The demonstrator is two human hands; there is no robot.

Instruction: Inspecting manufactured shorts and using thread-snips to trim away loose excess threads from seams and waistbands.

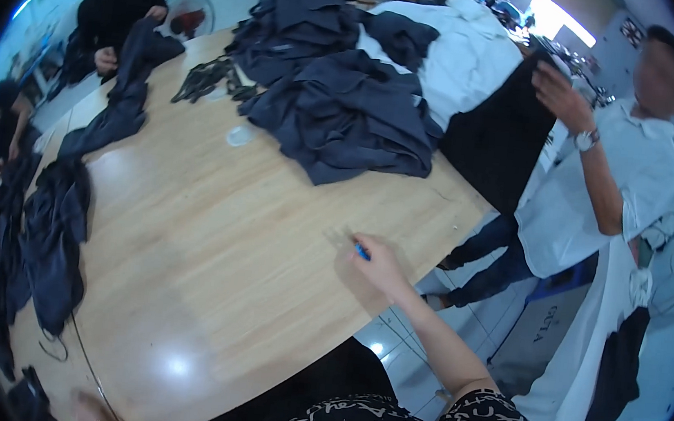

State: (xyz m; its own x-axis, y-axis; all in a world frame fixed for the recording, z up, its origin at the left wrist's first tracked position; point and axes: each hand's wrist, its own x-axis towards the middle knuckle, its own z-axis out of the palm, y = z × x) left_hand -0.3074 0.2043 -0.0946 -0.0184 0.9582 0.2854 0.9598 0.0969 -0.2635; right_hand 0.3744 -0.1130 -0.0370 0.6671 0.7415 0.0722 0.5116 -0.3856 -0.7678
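Observation:
My right hand (380,266) is closed round a small blue-handled tool (362,251), over the right part of the wooden table (212,222). The tool's tip is blurred, so its exact kind does not show. At the lower left edge, my left hand (92,412) appears only as a smear, its fingers unreadable. Beyond my right hand, a pile of dark grey garments (346,121) lies on the table. Another dark garment (55,238) is bunched along the left side, above my left hand.
A person in a white shirt (604,173) stands at the right, one hand raised beside a black cloth (497,129). Across the table, a person in black (125,3) handles a dark garment (134,74). White fabric (468,56) and a round clear lid (239,135) lie on the table.

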